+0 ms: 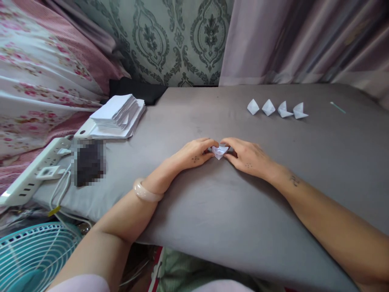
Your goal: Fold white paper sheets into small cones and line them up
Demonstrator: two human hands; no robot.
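Note:
A small folded white paper boat [219, 151] is held over the middle of the grey cloth surface. My left hand [198, 154] pinches its left side between thumb and fingers. On its right side, my right hand [248, 157] grips it in the same way. The boat's pointed lower part faces me, and its side corners are partly hidden by my fingertips. Farther back on the right, several finished-looking white folded paper boats [269, 107] stand in a row, apart from both hands.
A stack of white paper [114, 115] lies at the back left, by a black cloth [138, 90]. A white power strip [33, 170] with cables and a blurred dark object [89, 163] sit nearer. A cotton swab [338, 107] lies far right; a teal fan [38, 257] stands lower left.

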